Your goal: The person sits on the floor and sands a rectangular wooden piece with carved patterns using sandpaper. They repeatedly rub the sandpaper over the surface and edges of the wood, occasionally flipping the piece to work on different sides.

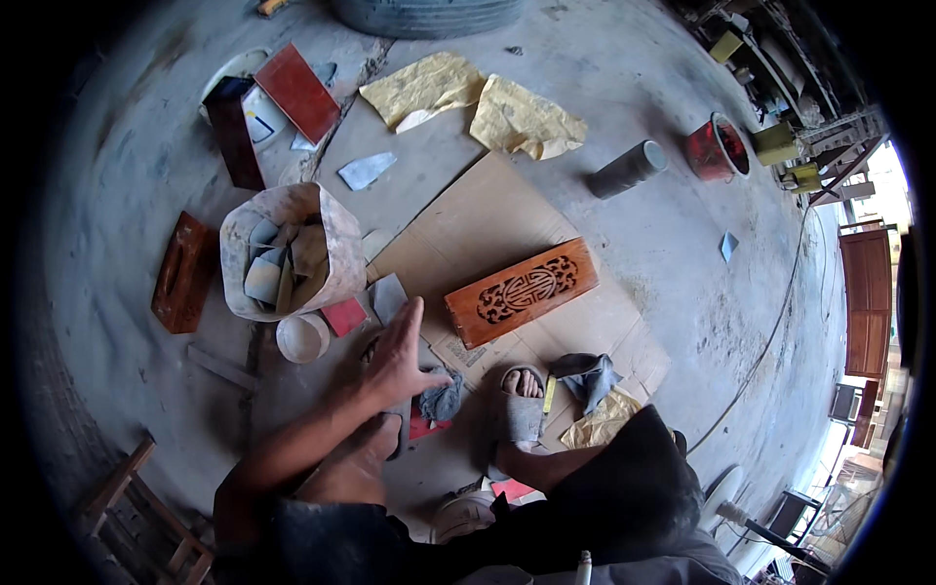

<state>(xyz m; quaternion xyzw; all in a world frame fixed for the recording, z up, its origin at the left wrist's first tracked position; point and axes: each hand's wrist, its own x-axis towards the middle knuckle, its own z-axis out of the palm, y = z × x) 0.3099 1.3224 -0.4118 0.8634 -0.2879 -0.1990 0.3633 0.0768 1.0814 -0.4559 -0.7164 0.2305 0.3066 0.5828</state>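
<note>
My left hand (395,359) is raised over the floor in front of my left knee, fingers stretched out together and thumb spread away. It holds nothing. Below its thumb lies a crumpled dark grey cloth (442,395). To the right of the hand, apart from it, an orange-brown wooden block or box (466,310) with a carved openwork pattern lies on a flattened cardboard sheet (458,219). Left of the hand are a small white cup (302,338), a red piece (343,316) and a grey sheet (388,297). My right hand is out of view.
A whitish container (341,239) holds several sandpaper-like pieces. Dark red boards (297,93) lean at a round tub. A brown wooden piece (185,273), gold-coloured sheets (526,117), a grey cylinder (627,170) and a red bucket (710,151) surround the cardboard. A cable (756,366) crosses the right side.
</note>
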